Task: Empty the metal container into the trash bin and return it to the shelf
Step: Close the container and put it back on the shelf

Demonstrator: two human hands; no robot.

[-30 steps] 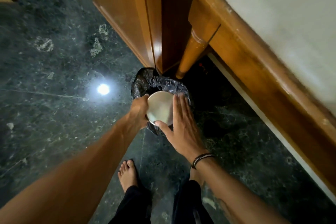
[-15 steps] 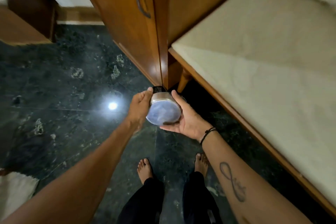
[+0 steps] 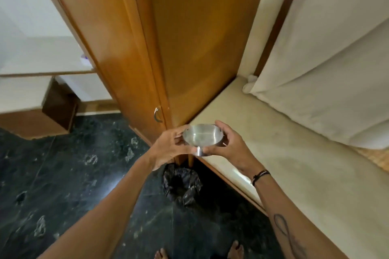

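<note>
At the bottom edge of the view, the toes of two bare feet (image 3: 235,250) are seen on the dark green marble floor (image 3: 63,185). Just ahead of them, a small trash bin (image 3: 182,183) lined with a black plastic bag is seen standing on the floor, close to the wooden edge of a cream-cushioned bench (image 3: 294,153) on the right.

Above the bin, the metal container (image 3: 202,135) is held upright with its open mouth facing up, and its shiny inside is seen to be bare. It is gripped between both hands: the left hand (image 3: 168,149) is closed on its left side, with fingers against the rim and the thumb near the base, and the right hand (image 3: 229,145) is closed on its right side, with fingers curled over the far rim. A black cord bracelet (image 3: 260,175) is worn on the right wrist, and a tattoo (image 3: 288,235) is seen on the right forearm.

Beyond the hands, a tall wooden cabinet (image 3: 189,48) is seen, with a curved metal handle (image 3: 157,114) on its door. To the left, a white shelf surface (image 3: 42,57) is seen against the wall. To the right, pale curtains (image 3: 326,59) are hung over the bench.
</note>
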